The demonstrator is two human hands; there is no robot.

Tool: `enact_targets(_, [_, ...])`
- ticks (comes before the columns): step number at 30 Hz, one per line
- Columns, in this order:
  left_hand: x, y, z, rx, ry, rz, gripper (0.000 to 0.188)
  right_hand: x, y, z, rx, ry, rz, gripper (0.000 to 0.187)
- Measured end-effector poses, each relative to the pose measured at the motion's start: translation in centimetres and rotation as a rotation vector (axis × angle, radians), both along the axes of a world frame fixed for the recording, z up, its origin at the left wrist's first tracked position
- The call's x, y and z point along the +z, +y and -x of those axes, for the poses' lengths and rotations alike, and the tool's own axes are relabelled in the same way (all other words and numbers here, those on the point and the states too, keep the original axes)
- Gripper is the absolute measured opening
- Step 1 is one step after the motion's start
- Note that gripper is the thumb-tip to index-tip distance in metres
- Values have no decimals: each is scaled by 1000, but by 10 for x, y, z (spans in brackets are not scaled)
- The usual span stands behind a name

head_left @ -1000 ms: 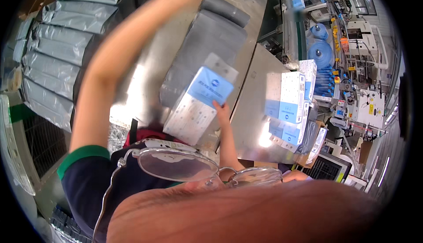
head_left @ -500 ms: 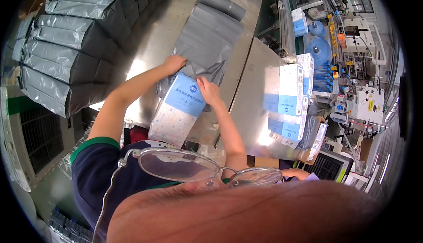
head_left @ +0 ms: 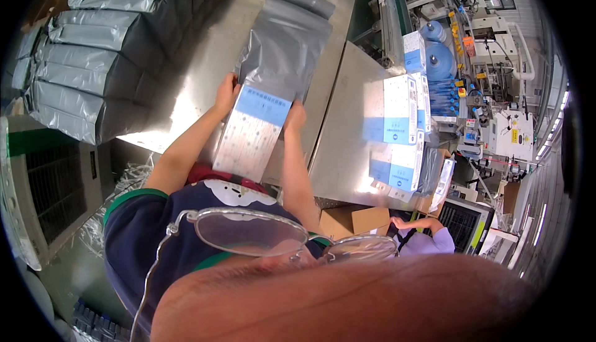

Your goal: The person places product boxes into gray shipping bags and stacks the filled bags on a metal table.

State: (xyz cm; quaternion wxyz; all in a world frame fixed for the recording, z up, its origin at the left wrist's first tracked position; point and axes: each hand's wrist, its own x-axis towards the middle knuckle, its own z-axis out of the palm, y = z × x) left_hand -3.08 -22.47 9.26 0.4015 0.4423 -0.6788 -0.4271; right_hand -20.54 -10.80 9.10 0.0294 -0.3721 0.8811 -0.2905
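A white pack with a blue band and small spots [head_left: 250, 140] lies lengthwise before me on the metal table. Its far end is inside the mouth of a grey plastic mailing bag [head_left: 282, 47], which stretches away flat from it. My left hand [head_left: 227, 95] is closed at the left corner of the bag's mouth, against the pack's side. On the other side, my right hand [head_left: 295, 118] curls round the right corner of the mouth and the pack's edge. The fingertips of both hands are partly hidden.
A grey film roll [head_left: 303, 0] lies at the bag's far end. Filled grey bags [head_left: 93, 63] are stacked at the left. More white-and-blue packs [head_left: 400, 109] stand on the right table. A co-worker's arm [head_left: 416, 223] is near an open cardboard box [head_left: 354, 221].
The bag's mouth has come down over the pack's far end, covering part of the blue band. My hands have moved from its top to its sides. The co-worker's arm shows more.
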Motion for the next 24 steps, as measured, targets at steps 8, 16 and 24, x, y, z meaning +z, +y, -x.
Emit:
enact_targets(8, [-13,78,-110,-853,-859,118,15,-30,132,-67,431,-92,-325,23])
enact_targets(16, [9,68,-98,-620,-424,19,15,18,132,-22,614,-132,-588,17])
enact_targets(24, [-18,102,-127,-395,-96,-494,19,70,101,-105,530,-482,-77,20])
